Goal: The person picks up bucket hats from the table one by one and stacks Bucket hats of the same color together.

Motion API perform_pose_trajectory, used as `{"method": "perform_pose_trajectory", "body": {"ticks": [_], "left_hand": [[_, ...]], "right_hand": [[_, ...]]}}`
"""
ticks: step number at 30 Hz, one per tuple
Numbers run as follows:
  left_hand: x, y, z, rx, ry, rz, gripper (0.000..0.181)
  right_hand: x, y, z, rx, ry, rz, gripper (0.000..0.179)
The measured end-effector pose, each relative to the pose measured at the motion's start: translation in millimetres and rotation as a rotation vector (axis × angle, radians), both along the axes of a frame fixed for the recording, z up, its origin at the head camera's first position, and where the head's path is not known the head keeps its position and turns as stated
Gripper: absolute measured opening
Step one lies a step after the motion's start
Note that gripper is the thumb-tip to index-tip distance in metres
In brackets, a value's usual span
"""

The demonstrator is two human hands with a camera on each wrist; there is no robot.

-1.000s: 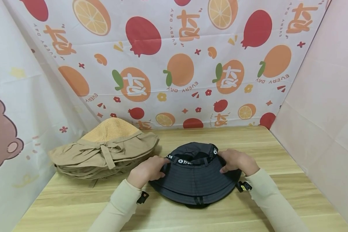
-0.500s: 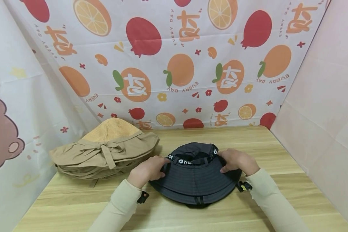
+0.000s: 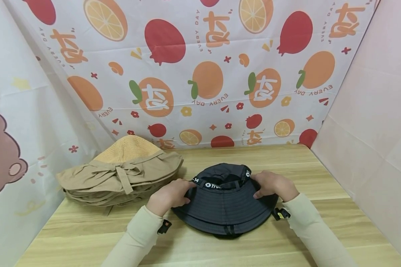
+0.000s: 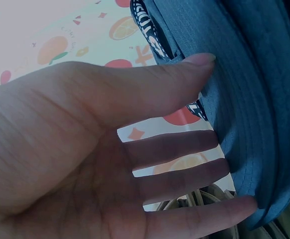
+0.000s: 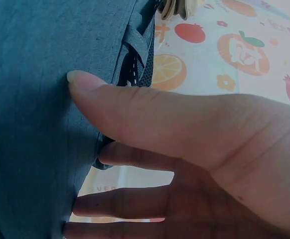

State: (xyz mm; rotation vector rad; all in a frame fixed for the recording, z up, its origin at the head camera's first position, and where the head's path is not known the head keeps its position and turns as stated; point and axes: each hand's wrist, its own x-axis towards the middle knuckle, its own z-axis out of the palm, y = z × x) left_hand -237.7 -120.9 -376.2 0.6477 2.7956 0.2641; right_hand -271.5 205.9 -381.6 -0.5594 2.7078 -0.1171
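A dark bucket hat sits on the wooden table, its brim sloping toward me and a lettered band round the crown. A second brim edge shows just below the first. My left hand holds the hat's left side, thumb on the brim; the left wrist view shows its fingertips at the hat's edge. On the opposite side, my right hand holds the hat with its thumb over the brim. In the right wrist view, several fingers reach the hat's edge below the thumb. The hat's far side is hidden.
Left of the dark hat lies a pile of tan cloth-brimmed hats, the top one with a woven yellow crown and a bow. Behind the table hangs a fruit-print cloth. Pale walls stand at both sides.
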Motion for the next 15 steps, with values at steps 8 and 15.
{"method": "perform_pose_trajectory", "body": {"ticks": [8, 15], "left_hand": [[-1.7, 0.1, -0.5, -0.005, 0.001, 0.007, 0.05], [-1.0, -0.4, -0.4, 0.003, 0.008, 0.005, 0.049]], "right_hand": [[-0.3, -0.3, 0.9, 0.0, 0.0, -0.004, 0.075], [1.4, -0.1, 2.4, -0.003, -0.003, -0.018, 0.072]]}}
